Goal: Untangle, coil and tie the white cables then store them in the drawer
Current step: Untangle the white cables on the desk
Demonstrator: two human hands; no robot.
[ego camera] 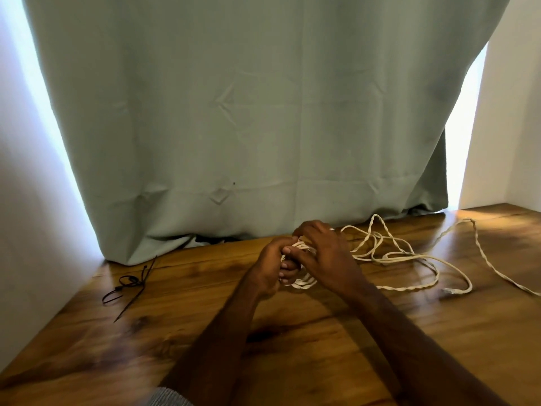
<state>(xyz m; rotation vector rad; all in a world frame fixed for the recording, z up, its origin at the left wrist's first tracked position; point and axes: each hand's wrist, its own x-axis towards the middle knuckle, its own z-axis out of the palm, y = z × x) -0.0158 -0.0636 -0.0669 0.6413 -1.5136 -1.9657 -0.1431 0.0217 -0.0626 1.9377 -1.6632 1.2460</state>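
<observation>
My left hand [273, 266] grips a small coil of white cable [304, 284] just above the wooden table [322, 332]. My right hand [325, 253] lies over the top of the same coil with its fingers curled round the strands. From the coil the loose white cable [409, 256], partly twisted in pairs, trails to the right in tangled loops. One strand [486, 259] runs on toward the right edge of the view. A plug end [450, 291] lies on the wood.
Several black cable ties [128, 284] lie at the table's left, near a white wall. A grey-green curtain [234, 127] hangs along the back edge. A white wall closes the right side. No drawer is in view.
</observation>
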